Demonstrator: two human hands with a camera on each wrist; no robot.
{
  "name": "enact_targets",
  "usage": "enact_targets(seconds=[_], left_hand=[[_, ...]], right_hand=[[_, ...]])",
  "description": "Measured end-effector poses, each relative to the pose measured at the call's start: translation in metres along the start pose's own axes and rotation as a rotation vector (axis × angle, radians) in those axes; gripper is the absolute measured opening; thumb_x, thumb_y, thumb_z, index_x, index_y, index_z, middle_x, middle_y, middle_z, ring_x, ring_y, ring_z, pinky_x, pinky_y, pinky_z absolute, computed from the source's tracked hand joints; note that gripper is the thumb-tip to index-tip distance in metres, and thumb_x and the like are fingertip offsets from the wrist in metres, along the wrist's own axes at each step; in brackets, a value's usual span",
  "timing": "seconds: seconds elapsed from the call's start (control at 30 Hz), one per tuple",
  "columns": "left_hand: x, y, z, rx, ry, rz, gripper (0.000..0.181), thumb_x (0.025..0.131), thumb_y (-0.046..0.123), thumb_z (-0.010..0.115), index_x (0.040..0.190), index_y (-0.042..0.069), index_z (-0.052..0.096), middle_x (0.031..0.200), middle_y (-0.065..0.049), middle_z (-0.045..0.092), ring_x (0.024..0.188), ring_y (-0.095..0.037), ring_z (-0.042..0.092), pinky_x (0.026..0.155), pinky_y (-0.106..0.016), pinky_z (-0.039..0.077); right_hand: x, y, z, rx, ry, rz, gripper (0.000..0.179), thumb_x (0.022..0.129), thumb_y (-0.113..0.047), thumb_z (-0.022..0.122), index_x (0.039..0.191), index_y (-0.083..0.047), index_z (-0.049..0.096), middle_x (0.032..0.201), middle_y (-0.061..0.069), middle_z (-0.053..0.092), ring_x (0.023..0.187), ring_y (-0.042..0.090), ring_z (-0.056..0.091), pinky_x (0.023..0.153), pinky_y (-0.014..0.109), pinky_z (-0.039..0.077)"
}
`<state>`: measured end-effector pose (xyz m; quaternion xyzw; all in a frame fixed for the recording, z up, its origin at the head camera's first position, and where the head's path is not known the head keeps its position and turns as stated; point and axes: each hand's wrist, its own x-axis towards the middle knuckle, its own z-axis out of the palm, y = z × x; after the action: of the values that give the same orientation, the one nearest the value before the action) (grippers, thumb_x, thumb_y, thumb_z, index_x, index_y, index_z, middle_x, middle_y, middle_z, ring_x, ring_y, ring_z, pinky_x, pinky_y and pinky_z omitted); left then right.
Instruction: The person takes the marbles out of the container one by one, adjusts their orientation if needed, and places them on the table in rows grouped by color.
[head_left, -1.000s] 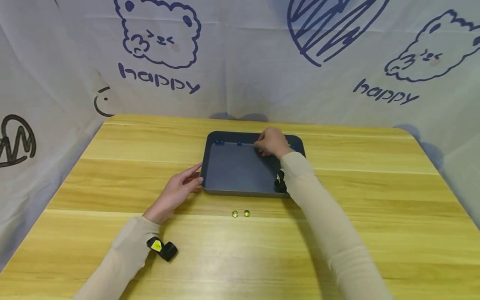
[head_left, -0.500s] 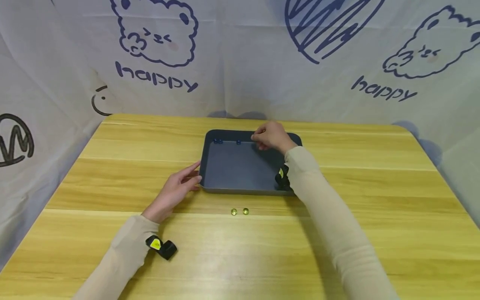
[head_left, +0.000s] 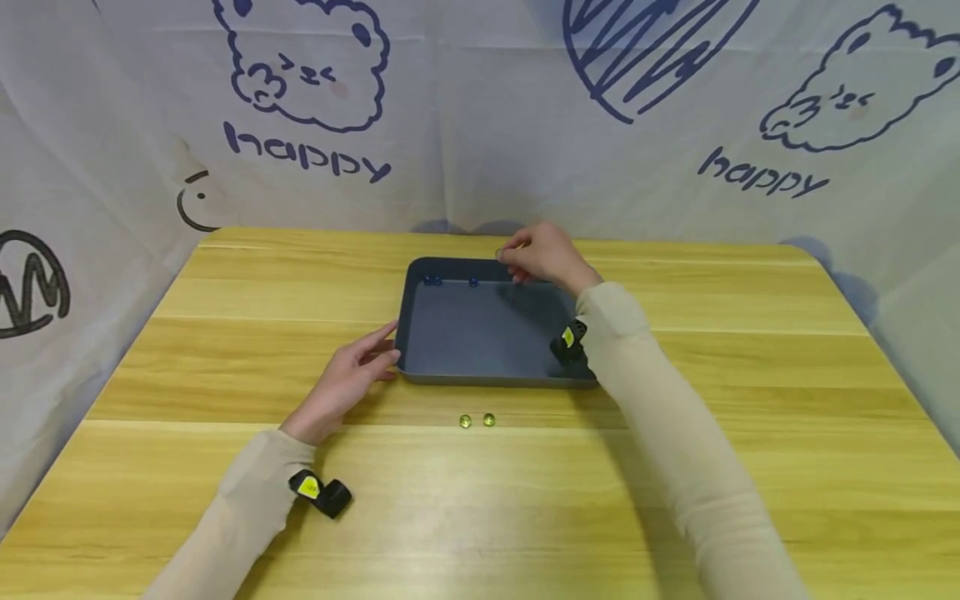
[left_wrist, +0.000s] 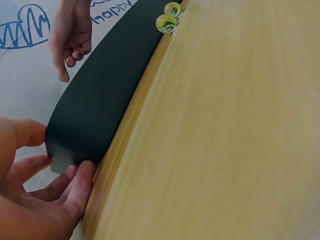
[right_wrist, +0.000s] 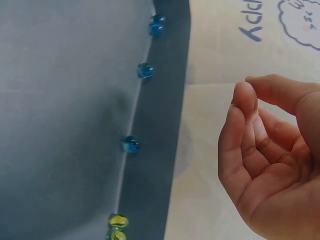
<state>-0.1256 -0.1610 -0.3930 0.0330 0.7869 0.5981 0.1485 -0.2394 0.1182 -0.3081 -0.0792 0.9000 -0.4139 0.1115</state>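
Grey and shallow, one tray (head_left: pixel 487 333) sits on the wooden table (head_left: pixel 750 333), its long axis running from 9 to 3 o'clock. Four blue marbles (right_wrist: pixel 131 144) lie along its far wall: two together near 11 o'clock, one just short of 12, one just past it. Two yellow marbles (head_left: pixel 489 420) rest side by side on the wood, outside at 6 o'clock; what look like two more are inside, towards 1 o'clock, partly cut by the right wrist view's edge. The left hand (head_left: pixel 345 383) touches the corner at 8 o'clock, thumb and fingers spread. The right hand (head_left: pixel 551 254) is over the rim at 1 o'clock, thumb and forefinger pressed together; whether they pinch anything, I cannot tell. White cloth (head_left: pixel 450 125) behind reads "happy" twice. Two wrist cameras (head_left: pixel 333 498) carry yellow labels (head_left: pixel 308 487), print too small to read.
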Motion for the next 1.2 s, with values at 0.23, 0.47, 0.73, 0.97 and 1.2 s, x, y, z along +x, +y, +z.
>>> enact_targets(seconds=[0.23,0.47,0.73,0.97,1.2], left_hand=[[0.000,0.000,0.000,-0.007,-0.002,0.004,0.053,0.102,0.015,0.049,0.152,0.014,0.031,0.138,-0.025,0.044,0.111,-0.033,0.056,0.092,-0.035,0.050],[0.000,-0.001,-0.001,-0.009,-0.003,0.001,0.053,0.102,0.016,0.049,0.152,0.013,0.031,0.138,-0.025,0.043,0.111,-0.033,0.056,0.092,-0.034,0.050],[0.001,0.000,0.000,-0.006,0.000,0.006,0.053,0.102,0.015,0.049,0.152,0.012,0.032,0.138,-0.025,0.043,0.112,-0.033,0.055,0.091,-0.033,0.050],[0.001,0.000,0.000,0.000,0.002,0.005,0.053,0.102,0.015,0.049,0.152,0.012,0.032,0.138,-0.025,0.043,0.113,-0.033,0.054,0.092,-0.033,0.050],[0.000,-0.001,0.000,-0.009,-0.006,0.011,0.053,0.102,0.016,0.049,0.152,0.011,0.031,0.140,-0.024,0.043,0.112,-0.033,0.055,0.094,-0.036,0.049]], right_hand=[[-0.013,-0.007,-0.008,0.023,-0.028,-0.053,0.026,0.095,-0.020,0.064,0.113,-0.003,0.070,0.096,0.020,0.068,0.081,0.031,0.066,0.069,0.032,0.057],[-0.035,-0.013,-0.007,0.058,-0.066,-0.176,0.027,0.094,-0.020,0.066,0.114,-0.002,0.070,0.083,0.012,0.067,0.074,0.023,0.065,0.074,0.034,0.055],[-0.062,-0.013,-0.008,0.208,-0.089,-0.191,0.031,0.094,-0.019,0.066,0.119,-0.001,0.067,0.085,0.012,0.067,0.079,0.027,0.065,0.080,0.038,0.055],[-0.084,-0.010,-0.005,0.266,-0.114,-0.168,0.029,0.093,-0.019,0.067,0.118,-0.004,0.068,0.082,0.012,0.067,0.080,0.030,0.064,0.082,0.040,0.054],[-0.101,-0.002,0.001,0.291,-0.121,-0.188,0.027,0.093,-0.017,0.067,0.116,-0.005,0.069,0.081,0.013,0.068,0.076,0.028,0.064,0.082,0.044,0.053]])
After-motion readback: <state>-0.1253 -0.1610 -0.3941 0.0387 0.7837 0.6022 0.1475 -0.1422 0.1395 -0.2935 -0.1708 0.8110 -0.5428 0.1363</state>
